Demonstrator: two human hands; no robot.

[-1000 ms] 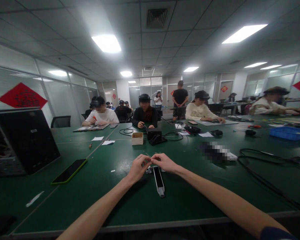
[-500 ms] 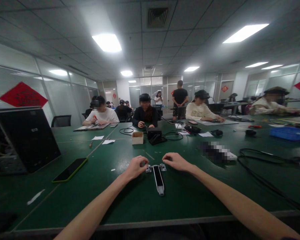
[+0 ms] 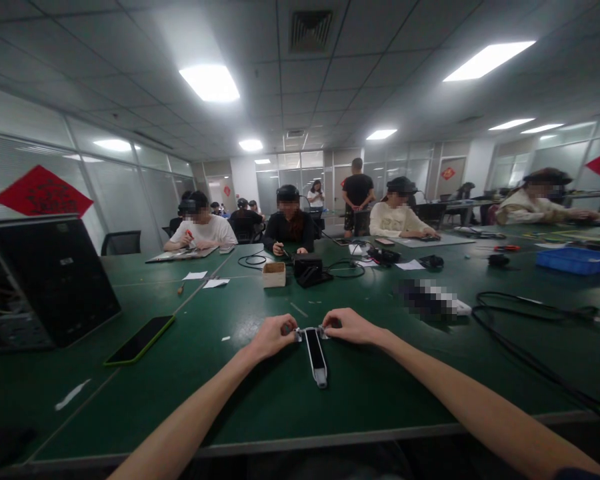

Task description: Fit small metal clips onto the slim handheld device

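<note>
A slim black and silver device (image 3: 315,355) lies on the green table (image 3: 260,393), its long axis pointing toward me. At its far end sit small metal brackets, one on each side. My left hand (image 3: 275,335) pinches the left bracket with curled fingers. My right hand (image 3: 347,325) pinches the right bracket the same way. Both forearms reach in from the bottom of the view.
A phone in a green case (image 3: 139,341) lies to the left, beside an open computer case (image 3: 50,283). Black cables (image 3: 525,333) run on the right. A small cardboard box (image 3: 274,274) stands further back. Several people sit working at the far side; a blue tray (image 3: 577,259) is at the right.
A second ago my hands met above the device's far end. They then parted to either side, and have now come back in and closed on the two brackets.
</note>
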